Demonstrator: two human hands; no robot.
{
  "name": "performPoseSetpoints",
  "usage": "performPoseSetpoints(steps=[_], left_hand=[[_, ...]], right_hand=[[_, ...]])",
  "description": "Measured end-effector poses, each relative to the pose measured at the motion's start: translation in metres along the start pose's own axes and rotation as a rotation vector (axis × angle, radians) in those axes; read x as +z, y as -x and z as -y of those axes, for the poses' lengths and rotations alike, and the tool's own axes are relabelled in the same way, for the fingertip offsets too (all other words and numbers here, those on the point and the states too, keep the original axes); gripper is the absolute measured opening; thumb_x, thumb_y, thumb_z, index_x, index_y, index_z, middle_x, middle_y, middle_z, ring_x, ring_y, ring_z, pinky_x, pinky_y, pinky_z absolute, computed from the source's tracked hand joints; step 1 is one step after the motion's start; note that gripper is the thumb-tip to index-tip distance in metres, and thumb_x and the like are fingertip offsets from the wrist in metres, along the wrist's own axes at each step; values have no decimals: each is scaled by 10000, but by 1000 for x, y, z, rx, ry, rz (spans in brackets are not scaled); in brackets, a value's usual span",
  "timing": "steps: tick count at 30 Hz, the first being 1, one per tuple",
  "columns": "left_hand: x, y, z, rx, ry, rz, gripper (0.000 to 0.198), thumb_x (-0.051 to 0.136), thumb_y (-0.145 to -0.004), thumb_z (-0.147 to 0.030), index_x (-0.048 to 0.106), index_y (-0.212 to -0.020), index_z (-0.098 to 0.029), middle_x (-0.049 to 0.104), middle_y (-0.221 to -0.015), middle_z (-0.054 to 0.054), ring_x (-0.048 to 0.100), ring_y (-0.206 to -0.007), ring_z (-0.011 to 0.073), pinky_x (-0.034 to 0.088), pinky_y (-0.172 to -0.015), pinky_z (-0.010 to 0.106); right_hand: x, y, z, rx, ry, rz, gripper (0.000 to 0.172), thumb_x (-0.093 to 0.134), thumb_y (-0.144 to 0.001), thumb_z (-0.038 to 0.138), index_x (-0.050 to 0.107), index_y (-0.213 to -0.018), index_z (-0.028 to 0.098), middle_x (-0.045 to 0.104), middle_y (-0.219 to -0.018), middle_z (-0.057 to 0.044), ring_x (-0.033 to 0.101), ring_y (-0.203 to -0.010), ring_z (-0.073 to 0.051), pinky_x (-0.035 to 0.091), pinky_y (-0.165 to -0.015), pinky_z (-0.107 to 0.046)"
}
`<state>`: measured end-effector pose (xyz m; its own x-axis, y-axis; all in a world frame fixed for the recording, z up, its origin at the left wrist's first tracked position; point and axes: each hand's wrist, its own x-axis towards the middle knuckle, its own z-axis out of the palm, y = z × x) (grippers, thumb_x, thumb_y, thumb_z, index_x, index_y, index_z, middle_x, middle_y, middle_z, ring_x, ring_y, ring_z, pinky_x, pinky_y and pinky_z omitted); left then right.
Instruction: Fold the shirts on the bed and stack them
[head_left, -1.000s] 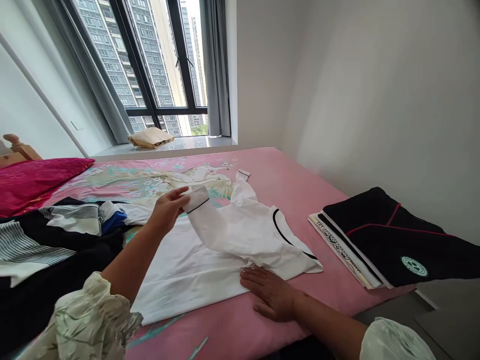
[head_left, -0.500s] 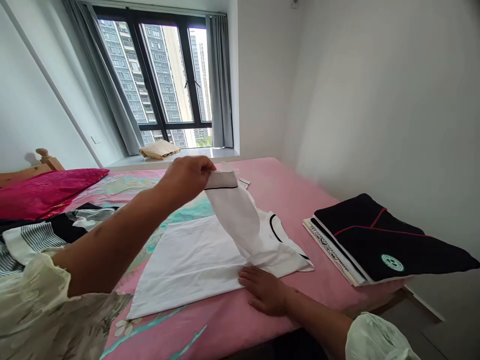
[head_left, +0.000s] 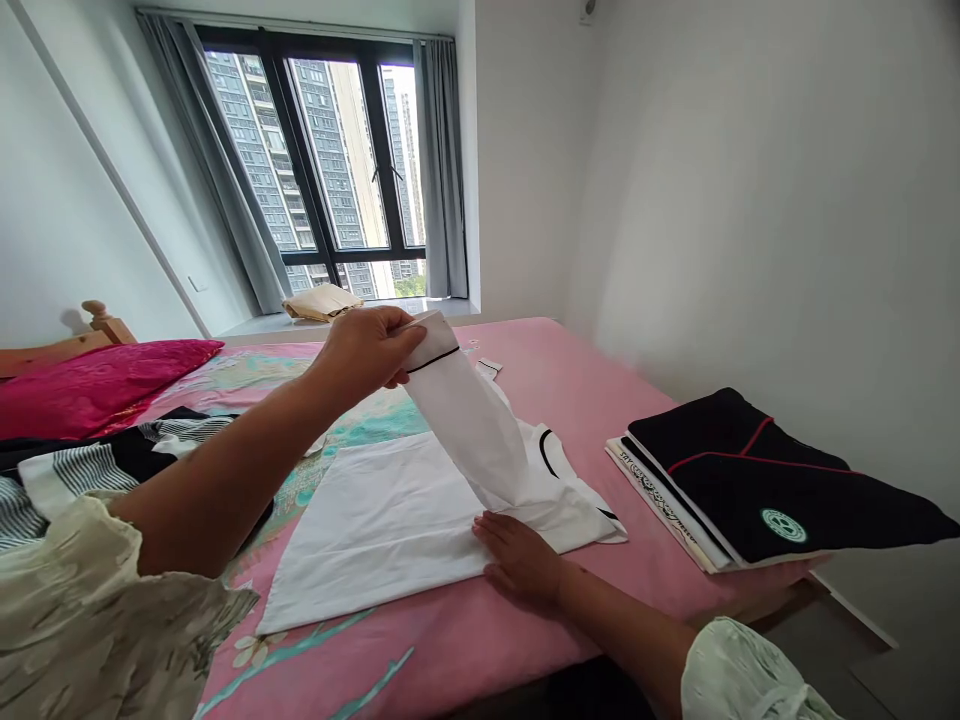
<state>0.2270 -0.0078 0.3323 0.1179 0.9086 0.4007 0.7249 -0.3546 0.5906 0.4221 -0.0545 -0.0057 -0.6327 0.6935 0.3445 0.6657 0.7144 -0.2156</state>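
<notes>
A white shirt (head_left: 375, 530) with black trim at its neckline lies spread on the pink bed. My left hand (head_left: 371, 345) is closed on the cuff end of one sleeve (head_left: 472, 420), lifting it above the shirt body; a thin black line runs round the cuff. From there the sleeve slants down to the shoulder. My right hand (head_left: 525, 560) rests at the shirt's near edge by the base of that sleeve, fingers stretched out on the cloth. Beyond the raised sleeve, the other cuff (head_left: 489, 369) shows on the bed.
To the right, a stack of folded clothes (head_left: 750, 480) with a black, red-piped garment on top sits at the bed's edge. Black and striped clothes (head_left: 82, 465) and a magenta pillow (head_left: 112, 380) lie left. A beige folded item (head_left: 321, 302) rests on the windowsill.
My left hand has shifted slightly left and turned, tilting the cuff, and its thumb now shows on the cloth. My right hand has barely moved on the shirt.
</notes>
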Motion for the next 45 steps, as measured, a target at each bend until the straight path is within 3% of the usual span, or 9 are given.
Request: performPoseSetpoints(steps=[5,10,13,19,22,25,30,38,45], left_hand=[[2,3,9,64,6,67,252,548,-730,-397,646,-820,-184,656,-606,2,631,-599,158,502,-600,287],[-12,38,47,210,132,134,197,544,-725,-352,625,-792,-187,651,-739,16,610,-694,173,491,-633,285],[-19,69,114,203,163,166,153,518,-739,-337,617,-714,-224,661,-825,14,605,-784,199,496,-674,287],[12,144,325,-152,-108,181,188,527,-671,-292,693,-734,-233,669,-1109,58,592,-1058,291,458,-931,422],[38,186,379,-193,-283,48,322,473,-741,-344,687,-922,-186,648,-1134,128,599,-1060,310,485,-892,471],[61,213,367,19,-479,-75,453,546,-747,-424,602,-1107,-155,585,-1224,162,528,-1159,311,421,-972,484],[99,211,299,309,-557,85,358,546,-793,-378,568,-1127,-250,533,-1318,82,428,-1267,267,297,-1070,478],[142,169,270,176,-489,175,406,483,-800,-307,523,-1191,-206,603,-1210,109,534,-1145,259,327,-1025,500],[134,167,290,87,-686,275,738,359,-670,21,393,-1359,-240,465,-1381,101,430,-1261,257,317,-1022,515]], right_hand=[[-9,-5,-4,-72,-85,116,536,414,-873,320,387,-1367,114,422,-1399,-118,327,-1324,-210,256,-1112,-375],[-23,-7,-14,99,-168,292,723,453,-847,499,229,-1446,162,214,-1503,-87,190,-1380,-248,187,-1127,-407],[-21,-6,-18,139,-180,328,725,430,-852,526,209,-1451,183,256,-1490,-93,254,-1355,-260,207,-1108,-407],[-13,-3,-18,196,-164,357,738,390,-850,577,251,-1437,151,293,-1468,-138,269,-1337,-300,202,-1091,-427],[-8,0,-16,283,-158,402,746,339,-849,623,256,-1436,171,308,-1460,-138,292,-1318,-329,225,-1071,-456],[-3,2,-17,285,-149,389,761,334,-840,643,249,-1438,180,290,-1470,-128,283,-1321,-334,218,-1074,-454],[4,5,-19,282,-157,372,703,352,-844,618,331,-1403,192,371,-1429,-122,340,-1290,-325,246,-1059,-454],[4,5,-20,262,-139,304,706,391,-831,606,338,-1398,188,399,-1410,-119,375,-1259,-326,278,-1034,-445],[3,4,-22,260,-145,295,729,390,-824,622,340,-1393,170,401,-1404,-131,381,-1251,-325,287,-1032,-439]])
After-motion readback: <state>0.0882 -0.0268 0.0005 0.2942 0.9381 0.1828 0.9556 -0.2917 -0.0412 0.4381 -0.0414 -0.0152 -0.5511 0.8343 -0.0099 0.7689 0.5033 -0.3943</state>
